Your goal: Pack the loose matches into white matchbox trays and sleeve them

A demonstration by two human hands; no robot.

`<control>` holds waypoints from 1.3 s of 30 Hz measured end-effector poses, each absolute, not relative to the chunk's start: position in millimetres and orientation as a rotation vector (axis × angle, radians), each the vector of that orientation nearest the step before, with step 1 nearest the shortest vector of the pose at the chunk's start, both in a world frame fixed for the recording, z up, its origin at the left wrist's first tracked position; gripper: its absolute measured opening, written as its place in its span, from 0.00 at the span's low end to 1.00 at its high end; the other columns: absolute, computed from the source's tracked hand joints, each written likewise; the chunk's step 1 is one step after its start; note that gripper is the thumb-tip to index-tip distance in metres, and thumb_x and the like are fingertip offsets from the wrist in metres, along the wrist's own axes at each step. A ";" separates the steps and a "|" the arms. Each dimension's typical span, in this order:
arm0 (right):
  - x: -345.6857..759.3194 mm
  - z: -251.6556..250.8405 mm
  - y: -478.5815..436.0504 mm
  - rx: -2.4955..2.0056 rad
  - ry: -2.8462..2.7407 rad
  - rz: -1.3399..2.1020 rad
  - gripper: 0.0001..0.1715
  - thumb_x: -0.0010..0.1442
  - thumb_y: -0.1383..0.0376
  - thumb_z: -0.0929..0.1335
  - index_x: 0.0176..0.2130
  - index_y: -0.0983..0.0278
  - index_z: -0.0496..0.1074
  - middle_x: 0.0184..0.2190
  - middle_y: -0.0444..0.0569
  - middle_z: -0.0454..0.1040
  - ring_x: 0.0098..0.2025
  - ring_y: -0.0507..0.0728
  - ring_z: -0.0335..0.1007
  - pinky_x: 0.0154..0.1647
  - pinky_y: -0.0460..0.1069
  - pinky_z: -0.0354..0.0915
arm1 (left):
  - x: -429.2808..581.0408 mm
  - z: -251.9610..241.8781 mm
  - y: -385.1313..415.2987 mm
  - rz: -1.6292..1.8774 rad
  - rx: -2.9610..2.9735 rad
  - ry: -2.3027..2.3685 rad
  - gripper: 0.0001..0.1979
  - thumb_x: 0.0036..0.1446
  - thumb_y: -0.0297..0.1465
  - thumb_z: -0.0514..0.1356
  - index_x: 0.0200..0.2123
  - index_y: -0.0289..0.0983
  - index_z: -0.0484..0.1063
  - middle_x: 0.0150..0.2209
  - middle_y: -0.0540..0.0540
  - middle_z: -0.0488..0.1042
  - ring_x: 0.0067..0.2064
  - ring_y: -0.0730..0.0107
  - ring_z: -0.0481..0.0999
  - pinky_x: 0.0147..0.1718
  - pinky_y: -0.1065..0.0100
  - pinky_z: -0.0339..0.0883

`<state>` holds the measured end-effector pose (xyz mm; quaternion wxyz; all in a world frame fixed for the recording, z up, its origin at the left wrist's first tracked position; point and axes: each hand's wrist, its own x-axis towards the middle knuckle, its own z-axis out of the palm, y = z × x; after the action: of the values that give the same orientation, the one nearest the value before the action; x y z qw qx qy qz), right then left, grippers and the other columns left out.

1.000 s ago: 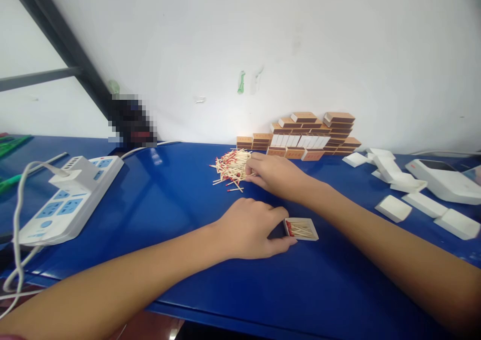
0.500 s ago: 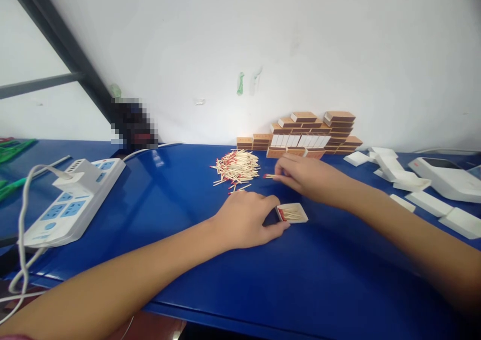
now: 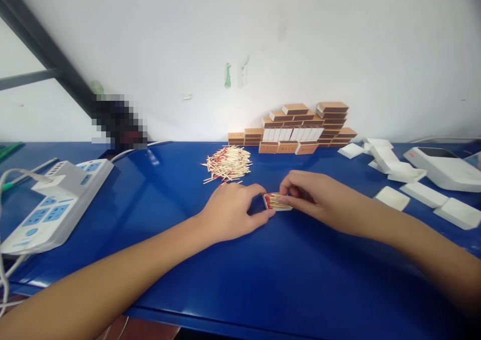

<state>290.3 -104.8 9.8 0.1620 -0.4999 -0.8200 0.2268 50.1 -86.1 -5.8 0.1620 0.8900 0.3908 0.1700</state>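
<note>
- Head view: a small matchbox tray (image 3: 278, 202) lay on the blue counter (image 3: 263, 280), directly between the two hands and touching both. Its long axis ran left to right, with the red match heads at the end by the left hand.
- The left hand (image 3: 231, 209) was curled narrow. Its thumb and fingertips were closed on the near-left end of the tray.
- The right hand (image 3: 315, 197) was equally near. Its fingers were drawn together and closed on the tray's right end. Whether they also pinched loose matches could not be told.
- A loose match pile (image 3: 225, 163) lay just beyond the left hand.
- Stacked matchboxes (image 3: 300, 127) stood farther off, beyond the right hand.
</note>
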 end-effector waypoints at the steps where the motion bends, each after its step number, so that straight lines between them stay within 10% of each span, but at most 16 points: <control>1: 290.4 8.6 -105.4 -1.427 -2.343 0.639 0.18 0.71 0.49 0.65 0.38 0.59 0.72 0.30 0.44 0.73 0.28 0.53 0.65 0.29 0.49 0.58 | 50.0 -6.2 -86.2 0.485 2.544 1.113 0.16 0.62 0.45 0.64 0.47 0.42 0.79 0.23 0.53 0.72 0.25 0.71 0.70 0.26 0.68 0.51; 39: 296.0 12.8 -106.1 -1.395 -2.337 0.381 0.11 0.70 0.55 0.67 0.40 0.58 0.75 0.30 0.45 0.72 0.28 0.54 0.66 0.29 0.50 0.59 | 50.5 -1.4 -92.0 0.454 2.598 1.052 0.17 0.64 0.44 0.63 0.49 0.41 0.79 0.24 0.52 0.73 0.25 0.71 0.71 0.26 0.69 0.54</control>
<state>296.0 -106.1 12.8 0.1956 -0.4978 -0.8340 0.1358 50.5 -92.0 -1.4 0.1507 0.9046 0.3662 0.1580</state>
